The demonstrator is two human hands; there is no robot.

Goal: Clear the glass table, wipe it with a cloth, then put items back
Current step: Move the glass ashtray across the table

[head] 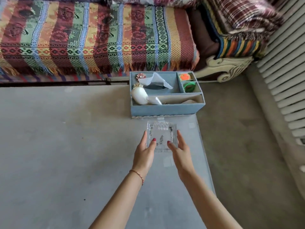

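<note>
Both forearms reach forward over the glass table. Left hand and right hand grasp the clear glass ashtray between them, thumbs on its near rim, fingers along its sides. Just beyond the fingertips stands a blue organizer box with tissue.

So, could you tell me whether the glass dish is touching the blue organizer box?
Apart. The head view shows a strip of bare table between the dish's far edge and the box's near wall.
</note>
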